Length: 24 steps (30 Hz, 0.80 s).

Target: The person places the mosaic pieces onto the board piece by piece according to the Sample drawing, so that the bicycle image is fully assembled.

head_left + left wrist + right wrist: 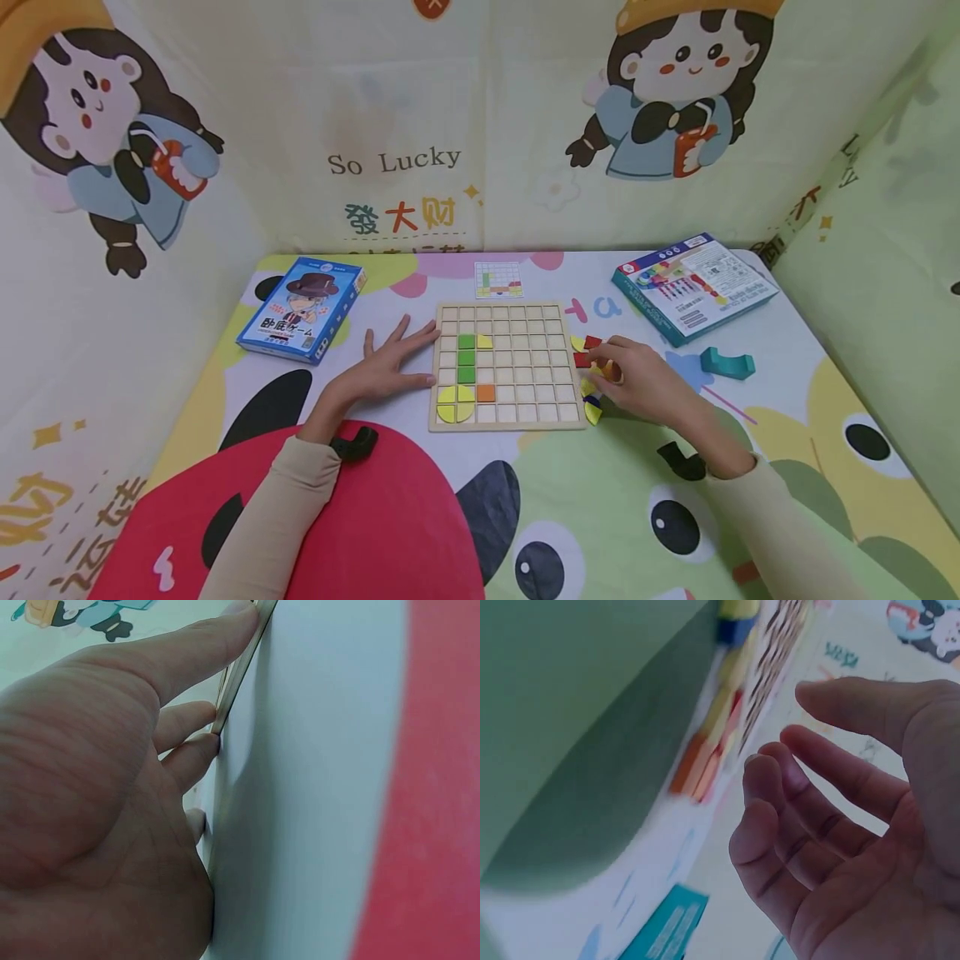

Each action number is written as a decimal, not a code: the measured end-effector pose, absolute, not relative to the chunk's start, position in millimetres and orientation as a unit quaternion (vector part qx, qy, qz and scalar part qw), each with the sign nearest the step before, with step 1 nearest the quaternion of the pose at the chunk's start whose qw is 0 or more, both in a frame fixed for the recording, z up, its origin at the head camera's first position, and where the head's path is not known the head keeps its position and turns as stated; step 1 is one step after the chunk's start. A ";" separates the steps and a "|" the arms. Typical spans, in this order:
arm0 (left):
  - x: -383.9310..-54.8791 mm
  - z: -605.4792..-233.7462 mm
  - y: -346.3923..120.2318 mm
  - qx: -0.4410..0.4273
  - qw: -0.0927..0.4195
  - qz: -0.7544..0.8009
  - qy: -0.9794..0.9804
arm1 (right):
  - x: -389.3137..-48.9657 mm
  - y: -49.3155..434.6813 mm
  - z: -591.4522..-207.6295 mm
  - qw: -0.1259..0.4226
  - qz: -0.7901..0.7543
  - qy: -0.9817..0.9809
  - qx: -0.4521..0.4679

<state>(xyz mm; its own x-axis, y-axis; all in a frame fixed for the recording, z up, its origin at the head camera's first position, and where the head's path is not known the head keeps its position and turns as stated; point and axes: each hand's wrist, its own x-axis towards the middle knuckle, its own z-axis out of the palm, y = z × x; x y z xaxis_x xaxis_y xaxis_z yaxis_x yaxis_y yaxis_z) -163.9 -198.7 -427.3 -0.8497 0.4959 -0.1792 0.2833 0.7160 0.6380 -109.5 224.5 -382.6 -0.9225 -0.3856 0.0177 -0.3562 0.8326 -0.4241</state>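
Wooden grid board [528, 367], square cells, flat on the patterned tablecloth [390, 517], lying between the two hands' fingers. Left hand [384, 368]: fingers straight and spread, thumb and index fingertips touching the board's left edge. Right hand [645, 382]: fingers bent and loosely parted, thumb tip apart from the index fingertip, nothing seen between them; positioned at the board's right edge. Set in cells: three green squares [467, 357] in a column, just right of the left fingertips; one yellow quarter-round [484, 342], right of the top green square; four yellow quarter-rounds forming a circle [461, 398], just right of and below the left thumb tip; one orange square [486, 392], farther right of that thumb. Loose pieces: red squares [582, 360], just left of and beyond the right fingertips; yellow pieces [587, 388] and dark blue pieces [593, 401], just below them. Printed grid card [498, 280], beyond the left fingertips, to their right. Blue game box [302, 308], left of the left fingers. Teal-edged box [696, 287], beyond the right fingers, to their right. Teal curved block [727, 363], right of the right fingers.
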 end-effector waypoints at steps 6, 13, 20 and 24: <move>-162.9 -427.0 -198.7 0.217 0.169 0.312 0.909 | -112.6 249.3 -387.8 0.054 -0.214 0.957 -0.188; -162.3 -424.6 -198.2 0.212 0.167 0.313 0.911 | -119.1 261.0 -393.0 0.077 -0.220 0.956 -0.177; -161.2 -425.0 -198.1 0.209 0.170 0.315 0.910 | -121.5 264.7 -395.1 0.085 -0.219 0.954 -0.185; -161.4 -425.3 -198.1 0.208 0.170 0.316 0.910 | -122.7 266.2 -395.3 0.082 -0.221 0.952 -0.196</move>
